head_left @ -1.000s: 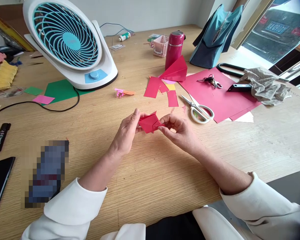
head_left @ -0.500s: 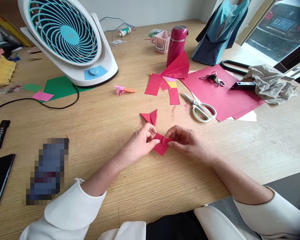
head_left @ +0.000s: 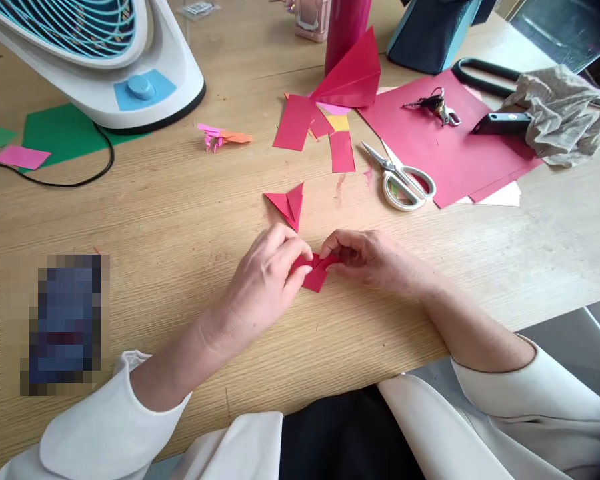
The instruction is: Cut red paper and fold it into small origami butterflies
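A small folded red paper lies at the middle of the wooden table, between my two hands. My left hand pinches its left side between thumb and fingers and covers part of it. On the right side, my right hand grips the paper's edge with thumb and curled fingers. Just beyond my left fingertips rests another folded red paper with pointed corners.
White-handled scissors lie to the right, beside large red sheets with keys on top. Farther back are red pieces, a magenta bottle and a pink and orange paper piece. A white fan stands back left.
The view has tilted down and closer. My left hand has turned more over the small red paper, hiding its left part, and the paper's sides look raised between my fingers.
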Demonstrator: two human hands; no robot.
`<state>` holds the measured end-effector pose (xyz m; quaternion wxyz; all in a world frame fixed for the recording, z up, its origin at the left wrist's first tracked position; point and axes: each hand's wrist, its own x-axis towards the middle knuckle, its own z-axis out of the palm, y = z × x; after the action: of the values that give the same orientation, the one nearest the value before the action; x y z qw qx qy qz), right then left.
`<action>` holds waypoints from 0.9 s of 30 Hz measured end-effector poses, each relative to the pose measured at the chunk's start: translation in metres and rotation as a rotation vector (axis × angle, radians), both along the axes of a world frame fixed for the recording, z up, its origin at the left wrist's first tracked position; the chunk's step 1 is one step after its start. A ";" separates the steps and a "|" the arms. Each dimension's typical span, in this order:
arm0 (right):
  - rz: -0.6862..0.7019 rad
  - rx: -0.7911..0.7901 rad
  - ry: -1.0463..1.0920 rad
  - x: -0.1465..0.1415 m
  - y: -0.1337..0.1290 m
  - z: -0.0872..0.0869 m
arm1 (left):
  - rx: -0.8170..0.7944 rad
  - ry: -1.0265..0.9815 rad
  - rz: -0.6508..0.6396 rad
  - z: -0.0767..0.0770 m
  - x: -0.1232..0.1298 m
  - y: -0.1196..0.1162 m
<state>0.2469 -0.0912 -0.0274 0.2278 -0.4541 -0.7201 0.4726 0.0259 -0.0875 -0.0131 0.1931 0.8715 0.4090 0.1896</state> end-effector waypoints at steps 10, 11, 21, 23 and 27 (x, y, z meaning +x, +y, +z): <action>0.015 0.226 -0.187 0.000 -0.002 0.001 | -0.038 -0.041 -0.035 -0.025 0.008 -0.006; 0.016 0.231 -0.200 0.000 -0.002 0.001 | -0.034 -0.036 -0.034 -0.025 0.009 -0.006; 0.038 0.270 -0.348 -0.004 -0.004 0.003 | -0.034 -0.032 -0.013 -0.025 0.011 -0.006; 0.042 0.275 -0.367 -0.005 -0.004 0.002 | -0.035 -0.024 -0.013 -0.025 0.011 -0.007; 0.033 0.282 -0.382 -0.006 -0.004 0.001 | -0.024 -0.012 -0.012 -0.025 0.013 -0.007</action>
<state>0.2407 -0.0947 -0.0263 0.1410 -0.4872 -0.8162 0.2766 0.0387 -0.0947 -0.0383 0.2071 0.8703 0.4050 0.1888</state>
